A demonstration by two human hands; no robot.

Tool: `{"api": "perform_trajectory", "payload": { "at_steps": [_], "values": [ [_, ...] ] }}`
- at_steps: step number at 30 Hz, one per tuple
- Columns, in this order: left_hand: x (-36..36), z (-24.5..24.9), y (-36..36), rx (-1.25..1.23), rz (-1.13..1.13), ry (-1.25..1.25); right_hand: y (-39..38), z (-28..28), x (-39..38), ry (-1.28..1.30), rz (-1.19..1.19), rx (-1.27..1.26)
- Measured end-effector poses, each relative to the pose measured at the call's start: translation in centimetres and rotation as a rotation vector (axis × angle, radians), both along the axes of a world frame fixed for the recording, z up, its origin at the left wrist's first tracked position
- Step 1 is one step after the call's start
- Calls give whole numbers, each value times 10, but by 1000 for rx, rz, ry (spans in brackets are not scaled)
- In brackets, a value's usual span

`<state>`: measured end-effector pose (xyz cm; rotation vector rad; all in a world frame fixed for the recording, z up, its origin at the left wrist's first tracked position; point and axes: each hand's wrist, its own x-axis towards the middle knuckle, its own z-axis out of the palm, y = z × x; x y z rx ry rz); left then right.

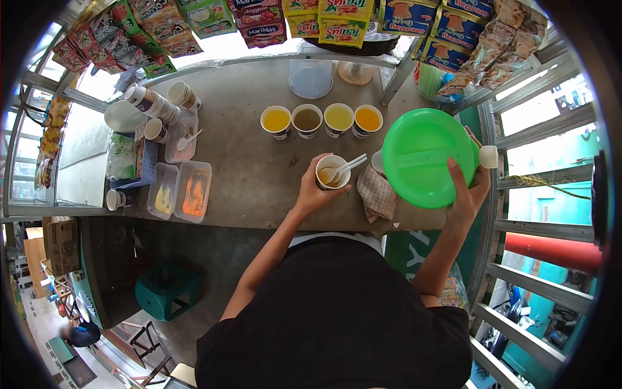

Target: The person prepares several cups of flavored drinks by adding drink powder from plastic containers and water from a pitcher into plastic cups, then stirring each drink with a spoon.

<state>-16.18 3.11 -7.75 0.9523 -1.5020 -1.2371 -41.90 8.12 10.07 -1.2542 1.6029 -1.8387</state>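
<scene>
My left hand (313, 196) is wrapped round a white paper cup (327, 163) near the table's front edge. Two white plastic spoons (346, 166) lean in it, over some yellowish content. At the right, my right hand (471, 188) grips the side of a pitcher with a round green lid (418, 159), thumb on top. A white part (488, 157) juts out beyond the lid; most of the pitcher's body is hidden. Under its left side lies a checked cloth (377, 194). Ahead stand filled cups: yellow (276, 119), brown (307, 119), pale yellow (339, 118) and orange (368, 119).
On the left are stacked paper cups (152, 104), a blue basket (148, 165) and plastic tubs with yellow (164, 200) and orange powder (195, 193). A clear container (311, 79) stands at the back. Drink sachets (262, 23) hang above. Metal bars (541, 175) border the right side.
</scene>
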Motion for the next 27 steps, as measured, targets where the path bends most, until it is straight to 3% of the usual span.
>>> {"api": "perform_trajectory", "payload": {
  "at_steps": [4, 10, 27],
  "values": [
    [-2, 1, -4, -59, -96, -53, 2, 23, 3, 320, -1, -29],
    [-15, 7, -5, -34, -161, -34, 9, 49, 8, 518, 59, -12],
    [-28, 12, -1, -43, -257, -15, 8, 40, 37, 682, 228, -40]
  ]
}}
